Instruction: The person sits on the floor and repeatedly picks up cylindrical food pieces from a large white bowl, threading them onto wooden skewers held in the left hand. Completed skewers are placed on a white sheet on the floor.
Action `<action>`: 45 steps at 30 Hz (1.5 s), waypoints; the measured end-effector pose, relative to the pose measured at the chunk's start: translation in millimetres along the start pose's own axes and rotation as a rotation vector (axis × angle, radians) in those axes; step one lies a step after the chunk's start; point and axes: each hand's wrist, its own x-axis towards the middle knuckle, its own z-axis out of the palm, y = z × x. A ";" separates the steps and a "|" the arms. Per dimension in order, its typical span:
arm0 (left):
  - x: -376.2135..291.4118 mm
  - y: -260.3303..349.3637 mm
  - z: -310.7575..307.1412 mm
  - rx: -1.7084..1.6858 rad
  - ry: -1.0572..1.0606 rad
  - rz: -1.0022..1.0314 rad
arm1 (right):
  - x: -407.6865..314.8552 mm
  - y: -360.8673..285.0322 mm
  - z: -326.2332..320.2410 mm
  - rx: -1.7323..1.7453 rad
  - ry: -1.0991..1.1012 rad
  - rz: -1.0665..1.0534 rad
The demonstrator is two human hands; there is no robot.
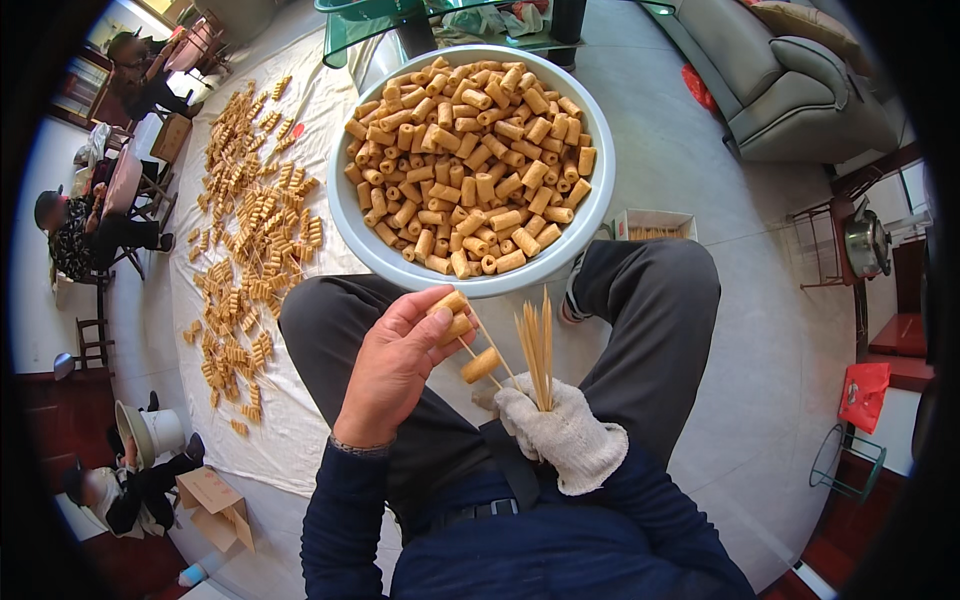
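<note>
My bare left hand (397,352) pinches two short golden-brown food rolls (448,313) side by side between thumb and fingers. Two thin wooden sticks run from these rolls down toward my right hand (551,427), which wears a white knitted glove. Lower on the sticks sits another roll (481,365), apart from the pinched pair. Upright in the gloved fist stands a bundle of pointed wooden skewers (535,337). Just beyond my hands, a large pale blue-grey basin (604,142) is heaped with similar hollow rolls (465,165). How far the sticks pass into the pinched rolls is hidden by my fingers.
A white cloth (292,442) on the floor at left bears many skewered rolls (247,247). A box of sticks (656,225) stands beyond my right knee. A glass table (375,22) and grey sofa (772,82) are farther off. Several people sit along the left; a cardboard box (214,502) lies there.
</note>
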 end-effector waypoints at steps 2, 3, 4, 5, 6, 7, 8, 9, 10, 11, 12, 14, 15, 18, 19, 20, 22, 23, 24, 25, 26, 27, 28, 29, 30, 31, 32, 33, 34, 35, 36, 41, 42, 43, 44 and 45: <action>-0.4 0.4 1.8 -0.012 0.015 0.019 | -0.6 -0.1 0.1 0.035 -0.012 -0.004; 0.4 -1.9 0.6 -0.012 0.047 0.066 | -1.4 -0.7 2.3 0.054 -0.013 -0.012; 2.0 -3.3 -1.0 -0.034 0.090 0.098 | -2.3 -1.2 3.5 0.072 -0.013 -0.021; 3.6 -4.6 -3.0 -0.056 0.133 0.130 | -3.1 -1.6 3.2 0.062 -0.010 -0.030; 4.2 -7.1 -6.5 -0.050 0.163 0.130 | -3.1 -1.8 3.1 0.053 -0.009 -0.039; 4.5 -10.3 -10.6 -0.055 0.154 0.118 | -3.1 -2.1 3.0 0.044 -0.007 -0.048; 4.3 -13.6 -14.7 -0.059 0.145 0.106 | -3.1 -2.7 3.1 0.043 -0.004 -0.047; 3.0 -16.4 -16.6 -0.063 0.136 0.092 | -3.4 -3.2 3.1 0.042 0.000 -0.045; -0.3 -16.8 -14.8 -0.088 0.120 0.065 | -3.5 -3.7 3.2 0.041 0.004 -0.043; -2.1 -18.9 -13.7 -0.097 0.108 0.049 | -3.6 -4.3 3.5 0.045 0.010 -0.028; -4.1 -21.4 -12.2 -0.108 0.098 0.033 | -3.8 -5.3 3.8 0.047 0.016 -0.013; -8.7 -26.9 -4.3 -0.084 0.085 0.017 | -3.5 -7.0 4.8 0.044 0.028 0.013; -10.0 -27.7 -0.5 -0.080 0.091 0.024 | -3.2 -7.7 5.7 0.039 0.034 0.022; -12.3 -31.8 7.1 -0.078 0.109 0.033 | -0.5 -1.5 3.2 0.049 0.034 0.024; -13.1 -34.6 8.7 -0.086 0.116 0.029 | 0.7 1.2 2.2 0.056 0.030 0.020; -14.0 -37.7 10.4 -0.093 0.122 0.025 | 0.9 1.9 1.8 0.054 0.028 0.015; -17.3 -47.0 14.4 -0.034 0.122 0.025 | 1.5 2.1 1.0 0.054 0.023 0.007; -18.7 -50.6 14.9 -0.004 0.122 0.024 | 1.6 1.0 1.3 0.059 0.016 0.009; -18.6 -53.6 14.9 -0.025 0.128 0.028 | 1.5 -0.3 1.2 0.065 0.013 0.012; -18.5 -54.5 15.1 -0.045 0.126 0.015 | 1.1 -0.6 0.7 0.070 0.010 0.014; -18.3 -54.9 14.7 -0.065 0.123 0.001 | 1.6 1.4 -0.4 0.079 0.011 -0.010; -18.2 -53.6 13.5 -0.082 0.123 -0.009 | 3.4 3.7 -0.9 0.087 0.007 -0.036; -17.3 -52.0 11.8 -0.154 0.127 -0.016 | 4.2 4.9 -1.1 0.095 0.003 -0.061; -15.6 -49.9 9.3 -0.226 0.131 -0.022 | 3.6 4.5 -1.2 0.092 0.007 -0.059; -13.7 -47.1 5.9 -0.294 0.137 -0.028 | 3.4 3.4 -1.1 0.092 0.009 -0.058; -11.8 -44.9 1.2 -0.261 0.149 -0.006 | 3.0 2.1 -1.0 0.091 0.010 -0.057; -9.7 -43.2 -4.0 -0.227 0.162 0.016 | 2.1 0.4 -0.6 0.073 0.012 -0.036; -8.6 -41.9 -7.5 -0.194 0.177 0.039 | 1.0 -1.2 -0.1 0.054 0.012 -0.013; -9.1 -39.0 -7.8 -0.175 0.157 0.061 | 0.2 -2.6 0.3 0.034 0.013 0.010; -8.9 -35.3 -7.0 -0.189 0.164 0.067 | -0.1 -3.6 0.6 0.026 0.008 0.014; -8.2 -31.6 -5.3 -0.205 0.170 0.071 | -1.0 -4.5 0.5 0.018 0.005 0.019; -8.3 -25.9 -2.1 -0.220 0.194 0.081 | 2.2 1.6 -1.1 0.019 -0.014 0.016; -8.2 -26.8 -2.2 -0.216 0.197 0.083 | 0.5 -3.6 0.4 0.001 -0.010 0.029; -8.1 -27.5 -2.6 -0.212 0.200 0.085 | -0.4 -6.1 1.0 -0.017 -0.006 0.042; -8.1 -28.1 -3.1 -0.207 0.203 0.087 | -0.1 -5.3 0.5 -0.022 -0.005 0.043; -8.3 -27.8 -3.5 -0.201 0.197 0.091 | 0.1 -5.1 0.2 -0.028 -0.006 0.043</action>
